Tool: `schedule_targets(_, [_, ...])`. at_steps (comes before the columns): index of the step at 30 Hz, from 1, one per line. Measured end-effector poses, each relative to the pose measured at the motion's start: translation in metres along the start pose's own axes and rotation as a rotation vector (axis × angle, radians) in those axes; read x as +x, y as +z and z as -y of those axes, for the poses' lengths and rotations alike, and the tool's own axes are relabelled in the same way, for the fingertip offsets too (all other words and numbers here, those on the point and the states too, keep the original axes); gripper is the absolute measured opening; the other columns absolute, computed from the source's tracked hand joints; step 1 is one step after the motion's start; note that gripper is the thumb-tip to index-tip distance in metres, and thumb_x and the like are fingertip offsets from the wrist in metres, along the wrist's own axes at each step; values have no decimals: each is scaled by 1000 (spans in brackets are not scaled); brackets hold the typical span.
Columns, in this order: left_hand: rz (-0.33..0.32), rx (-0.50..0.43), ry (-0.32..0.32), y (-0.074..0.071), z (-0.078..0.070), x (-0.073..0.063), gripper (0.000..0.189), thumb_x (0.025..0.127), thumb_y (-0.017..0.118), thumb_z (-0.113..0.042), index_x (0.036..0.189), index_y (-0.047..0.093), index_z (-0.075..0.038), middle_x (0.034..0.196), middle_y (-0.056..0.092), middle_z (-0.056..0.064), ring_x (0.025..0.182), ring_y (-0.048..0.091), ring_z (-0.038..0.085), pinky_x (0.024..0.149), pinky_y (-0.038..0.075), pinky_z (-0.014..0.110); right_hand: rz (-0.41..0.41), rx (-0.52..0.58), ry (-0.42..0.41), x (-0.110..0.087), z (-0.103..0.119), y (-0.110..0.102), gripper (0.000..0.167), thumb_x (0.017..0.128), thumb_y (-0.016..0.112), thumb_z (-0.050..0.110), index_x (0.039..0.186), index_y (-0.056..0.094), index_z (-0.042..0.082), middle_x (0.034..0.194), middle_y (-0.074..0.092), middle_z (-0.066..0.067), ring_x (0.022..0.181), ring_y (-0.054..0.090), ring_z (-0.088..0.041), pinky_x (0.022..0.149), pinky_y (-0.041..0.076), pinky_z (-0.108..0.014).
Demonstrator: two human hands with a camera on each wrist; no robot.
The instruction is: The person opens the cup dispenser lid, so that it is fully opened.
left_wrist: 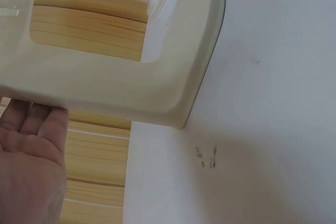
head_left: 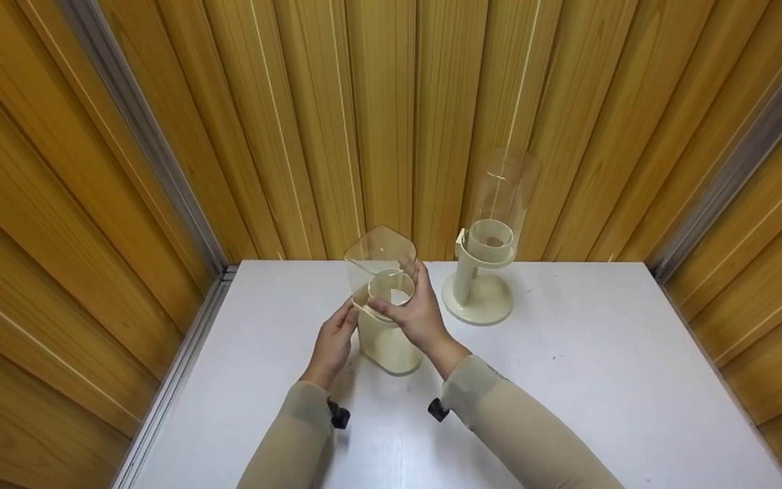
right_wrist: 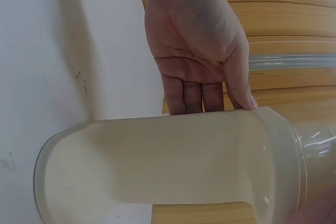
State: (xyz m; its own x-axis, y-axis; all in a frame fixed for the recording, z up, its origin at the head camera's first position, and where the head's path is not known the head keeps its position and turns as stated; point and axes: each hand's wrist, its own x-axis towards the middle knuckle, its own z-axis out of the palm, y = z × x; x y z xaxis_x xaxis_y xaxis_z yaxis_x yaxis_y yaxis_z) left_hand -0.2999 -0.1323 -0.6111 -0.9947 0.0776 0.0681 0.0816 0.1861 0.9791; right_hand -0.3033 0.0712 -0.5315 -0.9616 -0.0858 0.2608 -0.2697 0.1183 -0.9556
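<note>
A cream stand with a flat rounded base stands on the white table, a clear tube at its top around a cream ring. My left hand pinches the stand's upper left edge. In the right wrist view, that left hand shows its thumb on the edge and its fingers partly hidden behind. My right hand grips the upper part from the right, thumb across the near rim, fingers around the clear tube's far side. Only a blurred bit of the right hand shows at the right wrist view's lower corner.
A second cream stand with a tall clear tube and a cream cup stands at the back right of the white table. Wood-patterned walls enclose the table at the back and both sides.
</note>
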Motion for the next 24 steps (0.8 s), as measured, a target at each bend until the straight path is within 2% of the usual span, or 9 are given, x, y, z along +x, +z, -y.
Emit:
schedule_targets(4, [-12, 18, -3, 5, -2, -7, 68, 117, 51, -57, 173, 48, -19, 179, 48, 8, 169, 43, 37, 140, 35, 59, 7, -10, -2, -2, -2, -6, 121, 84, 103, 35, 174, 29, 7, 180, 45, -14, 168, 42, -38, 142, 31, -61])
schedule_targets(8, [-26, 22, 6, 10, -3, -13, 66, 117, 53, -54, 172, 49, -18, 178, 49, 8, 169, 44, 36, 139, 37, 58, 19, -2, -30, -3, -5, -15, 104, 85, 102, 28, 166, 40, 6, 176, 50, -16, 160, 52, -38, 137, 40, -58])
schedule_targets(17, [-35, 46, 29, 19, -3, -26, 61, 118, 56, -48, 172, 49, -20, 178, 49, 7, 166, 48, 36, 134, 45, 55, 46, -19, -51, -5, -11, -28, 90, 85, 101, 22, 159, 51, 8, 170, 58, -13, 158, 56, -37, 136, 42, -58])
schedule_targets(20, [-32, 50, 43, 20, -4, -29, 60, 119, 56, -46, 172, 50, -19, 178, 49, 9, 165, 48, 37, 133, 46, 55, 68, -25, -67, -4, -12, -32, 88, 85, 100, 20, 157, 53, 8, 168, 60, -12, 158, 55, -35, 136, 42, -56])
schedule_targets(24, [-19, 54, 47, 20, -6, -31, 61, 118, 58, -47, 172, 50, -19, 177, 50, 12, 164, 50, 39, 133, 46, 57, 101, -30, -70, -1, -11, -38, 86, 85, 101, 19, 156, 55, 8, 167, 61, -10, 156, 56, -32, 130, 49, -49])
